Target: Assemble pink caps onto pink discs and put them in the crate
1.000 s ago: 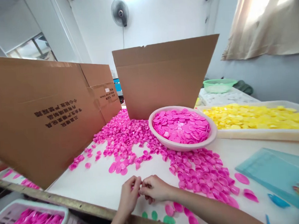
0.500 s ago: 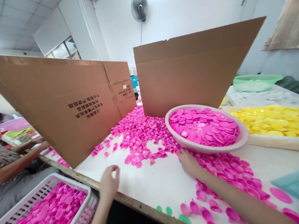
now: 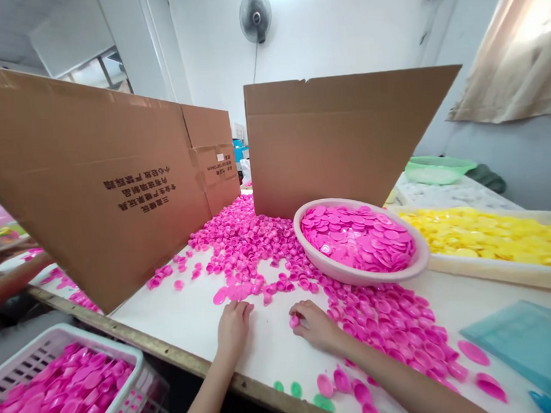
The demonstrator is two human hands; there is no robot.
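My right hand (image 3: 316,324) pinches a small pink plastic cup (image 3: 294,321) just above the white tabletop (image 3: 276,351). To its left, my left hand (image 3: 234,329) is closed, with a bit of pink plastic (image 3: 250,307) showing at its fingertips; most of that piece is hidden. Just beyond the left hand lie flat pink discs (image 3: 237,291). A heap of small pink cups (image 3: 244,240) spreads behind both hands. Larger pink oval cups (image 3: 397,324) cover the table to the right of my right hand and partly behind its forearm.
A pink basin (image 3: 301,242) of pink discs stands behind my right hand. Cardboard sheets (image 3: 144,153) wall the back and left. At right are a tray of yellow pieces (image 3: 494,235) and a blue-green sheet (image 3: 525,340). A white basket (image 3: 129,352) stands lower left, near another person's arm (image 3: 21,281).
My left hand has moved right and forward over the table, and its fingers have closed. My right hand has drawn back from the basin's edge with a small pink cup. The view has shifted rightward.
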